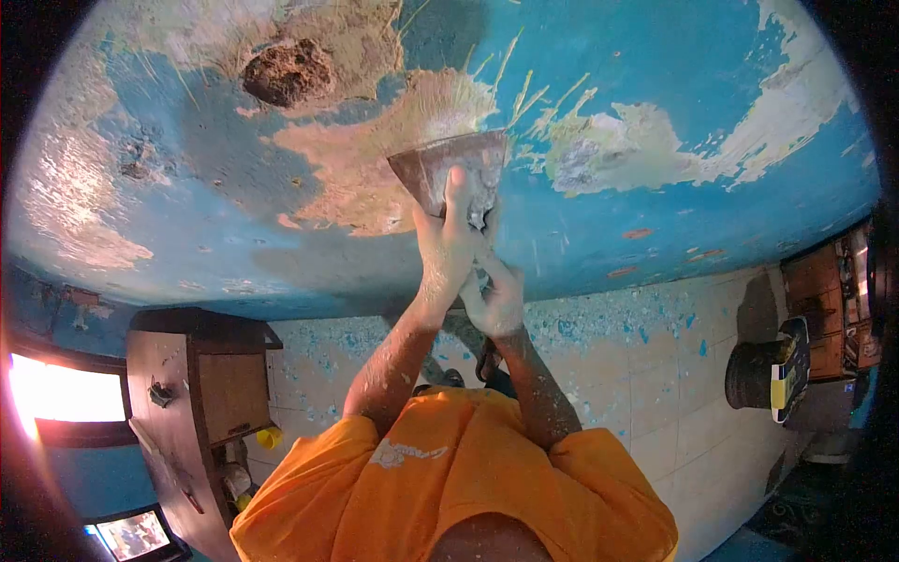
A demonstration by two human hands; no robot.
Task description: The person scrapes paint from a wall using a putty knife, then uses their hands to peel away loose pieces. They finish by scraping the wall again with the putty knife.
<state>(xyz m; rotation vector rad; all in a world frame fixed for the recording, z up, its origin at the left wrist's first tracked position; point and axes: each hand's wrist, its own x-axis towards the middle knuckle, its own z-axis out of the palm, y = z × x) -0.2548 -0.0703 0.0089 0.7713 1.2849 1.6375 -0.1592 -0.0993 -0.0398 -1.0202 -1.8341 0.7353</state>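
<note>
A wide, dusty paint scraper has its blade edge against the blue wall, at a bare patch where the paint is gone. My left hand is closed around the scraper near the blade, with the thumb stretched up along the blade's face. Just below and to the right, my right hand is closed at the handle end. Most of the handle is hidden by the two hands. White dust covers both hands and forearms.
A rough hole sits in the wall at upper left. Blue paint flakes litter the tiled floor. A wooden cabinet stands at left, near a bright window. A dark round container and wooden furniture are at right.
</note>
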